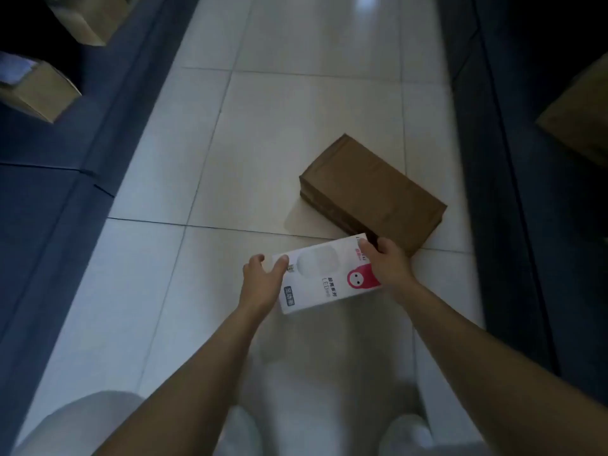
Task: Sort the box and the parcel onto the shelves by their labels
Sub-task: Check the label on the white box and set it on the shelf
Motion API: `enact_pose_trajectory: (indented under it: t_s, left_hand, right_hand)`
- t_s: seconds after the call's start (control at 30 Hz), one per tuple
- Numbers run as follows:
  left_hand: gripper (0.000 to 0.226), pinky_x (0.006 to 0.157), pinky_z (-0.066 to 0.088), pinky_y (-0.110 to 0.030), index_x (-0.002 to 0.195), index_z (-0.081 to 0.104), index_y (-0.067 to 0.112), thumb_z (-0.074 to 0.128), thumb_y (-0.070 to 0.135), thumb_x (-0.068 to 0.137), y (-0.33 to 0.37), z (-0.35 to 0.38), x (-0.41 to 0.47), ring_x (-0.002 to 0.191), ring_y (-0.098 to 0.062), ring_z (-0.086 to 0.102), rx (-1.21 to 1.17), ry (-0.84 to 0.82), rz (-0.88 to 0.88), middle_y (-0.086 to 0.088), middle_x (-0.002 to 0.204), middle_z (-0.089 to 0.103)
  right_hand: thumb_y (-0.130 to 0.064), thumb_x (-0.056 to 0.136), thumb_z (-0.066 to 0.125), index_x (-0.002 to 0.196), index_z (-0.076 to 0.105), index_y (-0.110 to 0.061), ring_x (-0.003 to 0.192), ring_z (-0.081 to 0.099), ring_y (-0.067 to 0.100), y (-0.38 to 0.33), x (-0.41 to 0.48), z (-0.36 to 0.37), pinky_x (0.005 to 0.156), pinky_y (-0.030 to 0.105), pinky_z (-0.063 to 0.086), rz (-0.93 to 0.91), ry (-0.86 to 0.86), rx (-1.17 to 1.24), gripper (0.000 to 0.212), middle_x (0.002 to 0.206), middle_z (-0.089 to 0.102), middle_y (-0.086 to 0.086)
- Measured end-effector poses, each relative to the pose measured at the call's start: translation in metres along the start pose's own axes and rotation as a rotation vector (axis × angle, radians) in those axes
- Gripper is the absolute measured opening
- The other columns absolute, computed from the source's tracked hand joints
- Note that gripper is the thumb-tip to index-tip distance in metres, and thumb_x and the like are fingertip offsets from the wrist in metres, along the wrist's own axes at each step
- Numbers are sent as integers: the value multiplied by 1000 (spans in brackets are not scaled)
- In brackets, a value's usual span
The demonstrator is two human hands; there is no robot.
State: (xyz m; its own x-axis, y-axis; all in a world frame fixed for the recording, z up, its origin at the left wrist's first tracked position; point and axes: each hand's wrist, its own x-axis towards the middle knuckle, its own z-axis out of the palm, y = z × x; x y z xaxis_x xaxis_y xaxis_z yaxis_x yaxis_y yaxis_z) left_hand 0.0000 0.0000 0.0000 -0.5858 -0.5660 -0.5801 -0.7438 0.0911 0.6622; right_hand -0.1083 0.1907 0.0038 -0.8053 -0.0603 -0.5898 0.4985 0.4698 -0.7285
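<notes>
A white rectangular cardboard box [324,274] printed with a pale bulb and a red round-eyed cartoon figure sits low over the pale tiled floor [263,143], between two bare hands; whether it rests on the tiles or is lifted just clear cannot be told. The left hand [263,279] cups the box's left short end, thumb and fingers spread around that edge. The right hand [386,261] grips the box's far right corner, fingers curled over the top edge and thumb on the printed face. Just beyond the right hand lies a brown flat rectangular parcel wrapped in glossy tape [371,192], set at a slant on the floor, its near corner touching or just behind the white box. The floor runs as an aisle between dark blue metal shelves [65,179] on the left and another dark rack [513,159] along the right edge. Plain brown cartons [42,90] stand on the left shelves, and one more carton [579,116] shows at the right edge. Pale trouser legs [82,422] appear at the bottom.
</notes>
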Motion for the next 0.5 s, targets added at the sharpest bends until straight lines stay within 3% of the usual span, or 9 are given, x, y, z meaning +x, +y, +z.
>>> enact_pose_trajectory:
  t_s: [0.07,0.17,0.27,0.37,0.5]
  left_hand:
    - [73,92,39,-35,147,25,4,51,47,94,-8,10,10,127,-32,47,9,-29,-99,-17,152,34]
    - [58,75,45,-31,133,45,3,49,47,95,-15,19,19,97,-29,60,-58,-139,-168,-19,129,56]
    - [41,80,50,-38,109,59,5,52,43,95,-9,20,14,86,-29,63,-132,-129,-126,-15,105,66]
    - [31,81,51,-40,103,56,11,54,40,93,2,12,2,86,-29,64,-145,-83,-105,-13,101,65]
    - [39,82,53,-40,113,57,6,56,39,93,40,-18,-32,96,-31,64,-157,-63,-120,-14,109,65]
  right_hand:
    - [-32,95,60,112,60,3,93,66,32,9,10,7,78,38,51,19,4,-34,39,107,69,16]
    - [-36,94,59,114,58,-4,82,60,20,19,20,16,73,32,46,82,-45,-30,37,102,61,7]
    - [-37,94,59,101,57,-14,70,57,10,17,18,21,60,26,44,90,-51,-37,24,94,61,3]
    - [-38,94,60,99,56,-15,74,58,14,6,7,18,73,33,46,101,-44,-17,23,96,62,4]
    - [-31,93,62,100,62,-6,92,66,27,-40,-34,2,86,41,53,103,-23,34,26,107,68,12]
